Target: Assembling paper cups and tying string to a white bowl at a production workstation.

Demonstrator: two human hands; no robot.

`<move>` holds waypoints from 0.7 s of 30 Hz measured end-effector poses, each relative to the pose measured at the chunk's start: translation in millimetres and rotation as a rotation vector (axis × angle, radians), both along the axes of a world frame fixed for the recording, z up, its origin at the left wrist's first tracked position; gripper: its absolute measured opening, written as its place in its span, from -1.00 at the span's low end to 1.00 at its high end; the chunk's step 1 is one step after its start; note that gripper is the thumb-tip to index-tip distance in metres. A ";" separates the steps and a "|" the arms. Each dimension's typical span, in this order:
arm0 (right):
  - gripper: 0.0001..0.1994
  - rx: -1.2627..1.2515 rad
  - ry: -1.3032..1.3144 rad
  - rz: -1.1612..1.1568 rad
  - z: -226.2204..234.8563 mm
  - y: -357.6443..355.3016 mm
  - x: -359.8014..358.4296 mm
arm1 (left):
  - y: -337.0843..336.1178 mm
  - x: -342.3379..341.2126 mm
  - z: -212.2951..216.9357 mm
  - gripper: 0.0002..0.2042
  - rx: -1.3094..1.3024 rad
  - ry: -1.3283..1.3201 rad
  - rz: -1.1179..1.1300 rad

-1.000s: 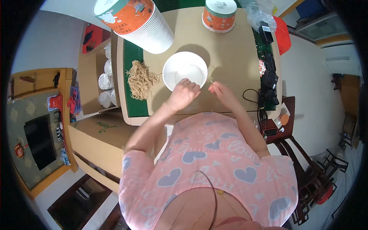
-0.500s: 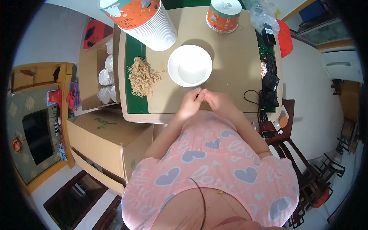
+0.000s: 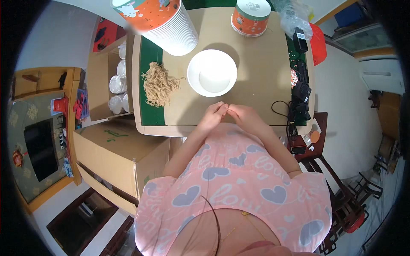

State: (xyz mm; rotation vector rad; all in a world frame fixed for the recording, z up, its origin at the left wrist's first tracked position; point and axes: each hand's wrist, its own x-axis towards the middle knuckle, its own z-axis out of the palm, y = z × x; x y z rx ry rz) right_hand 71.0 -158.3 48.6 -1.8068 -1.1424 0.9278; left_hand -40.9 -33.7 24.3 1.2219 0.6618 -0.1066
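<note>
Bare fingertips meet just on the near side of the white bowl (image 3: 212, 73), and that bowl is my landmark throughout. I see my left hand (image 3: 212, 117) and my right hand (image 3: 244, 117) drawn together, fingers curled, their tips touching at one spot as if pinching something very fine; what sits between them is too small for me to make out. Both hands hover over the near edge of the brown table (image 3: 256, 64), below the bowl, apart from it.

Counting outward from there: one white bowl, sitting upright between the hands and the far side of the table. To the bowl's left lies one tangled heap of tan string pieces (image 3: 159, 83), straddling the edge of the green mat (image 3: 149, 55). Beyond the bowl to the left stands one tall stack of orange-and-white paper cups (image 3: 160, 21), leaning toward the lens. Beyond the bowl to the right stands one single orange paper tub (image 3: 251, 16) with a lid. Right of the bowl, along the table's edge, lie black cables and chargers (image 3: 299, 91). Left of the table, well away from the bowl, one open cardboard box (image 3: 109, 81) holds several white lids or cups, and one larger closed carton (image 3: 115, 158) sits nearer to me.
</note>
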 end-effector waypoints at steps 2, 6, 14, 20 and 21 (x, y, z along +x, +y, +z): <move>-0.82 -0.023 0.069 -0.028 -1.2 0.4 0.2 | 1.4 -1.6 -0.7 -0.73 -0.059 0.012 0.017; -0.86 -0.032 0.292 -0.157 -17.0 0.7 2.3 | 2.5 -3.1 5.6 -0.80 -0.137 0.040 0.053; -0.92 -0.033 0.291 -0.196 -23.1 3.0 4.9 | 7.5 -1.9 10.0 -0.91 -0.013 0.008 0.067; -0.92 -0.008 0.411 -0.288 -34.1 3.4 5.3 | 7.8 -2.2 -6.9 -0.95 0.355 -0.096 -0.013; -0.93 0.034 0.397 -0.318 -39.1 4.0 6.5 | 8.7 -1.3 -7.3 -0.88 0.502 -0.146 -0.034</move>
